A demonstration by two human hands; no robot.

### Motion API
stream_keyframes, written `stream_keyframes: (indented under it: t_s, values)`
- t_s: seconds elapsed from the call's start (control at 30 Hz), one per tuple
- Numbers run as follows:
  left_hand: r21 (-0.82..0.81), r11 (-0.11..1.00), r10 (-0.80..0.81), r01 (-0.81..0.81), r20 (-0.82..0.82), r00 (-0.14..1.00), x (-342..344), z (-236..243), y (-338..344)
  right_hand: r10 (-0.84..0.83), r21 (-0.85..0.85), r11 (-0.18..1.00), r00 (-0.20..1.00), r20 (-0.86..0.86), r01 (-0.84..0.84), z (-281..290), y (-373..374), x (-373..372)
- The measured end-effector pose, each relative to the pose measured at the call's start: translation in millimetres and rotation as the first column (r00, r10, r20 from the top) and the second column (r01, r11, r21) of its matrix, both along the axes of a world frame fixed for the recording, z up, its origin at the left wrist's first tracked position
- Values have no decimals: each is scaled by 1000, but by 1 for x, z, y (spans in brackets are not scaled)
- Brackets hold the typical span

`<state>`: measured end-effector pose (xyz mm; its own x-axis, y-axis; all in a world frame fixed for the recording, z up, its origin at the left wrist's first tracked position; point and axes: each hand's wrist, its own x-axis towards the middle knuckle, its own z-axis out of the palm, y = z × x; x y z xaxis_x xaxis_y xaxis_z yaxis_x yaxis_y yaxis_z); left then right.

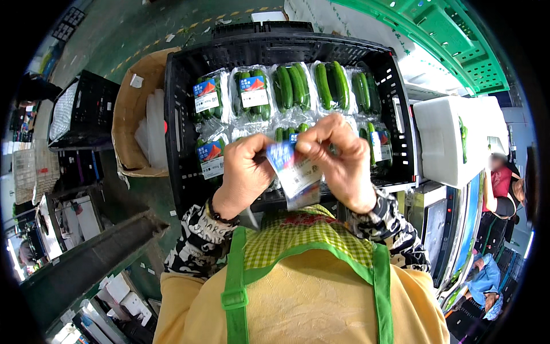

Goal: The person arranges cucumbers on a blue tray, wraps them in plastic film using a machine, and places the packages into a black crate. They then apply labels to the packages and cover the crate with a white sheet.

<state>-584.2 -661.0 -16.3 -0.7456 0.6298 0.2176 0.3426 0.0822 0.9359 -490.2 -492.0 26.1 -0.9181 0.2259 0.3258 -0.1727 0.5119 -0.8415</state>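
Observation:
A blue-and-white printed label with a patch of red is stretched between my two hands, above a black plastic crate. Its lower end hangs down and blurs. My left hand is closed on the label's left edge, and my right hand pinches the upper right corner. Below them, the crate holds rows of clear-wrapped packs of cucumbers. Labels show on some packs, such as the labelled cucumber pack in the far row. A far-row cucumber pack shows no label. My hands partly hide the near row.
Left of the crate stands an open cardboard box with translucent plastic inside. A white foam box sits on the right, with a green crate beyond it. Another person is at the far right. A dark beam crosses the lower left.

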Motion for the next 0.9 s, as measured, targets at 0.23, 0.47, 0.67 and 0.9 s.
stream_keyframes:
  t_s: [0.23,0.47,0.67,0.9]
  values:
    - [-462,868,-235,183,-58,970,3,9,-22,-254,-279,899,922,294,337,-83,96,-99]
    - [-71,997,-16,26,144,990,-4,9,-9,-472,675,721,825,310,159,-117,98,-125]
    - [45,996,70,-76,123,990,-27,6,16,330,-654,755,887,322,-44,-41,61,-43]
    - [104,971,237,-213,-414,879,-19,18,41,76,-531,835,926,370,144,-4,9,7]
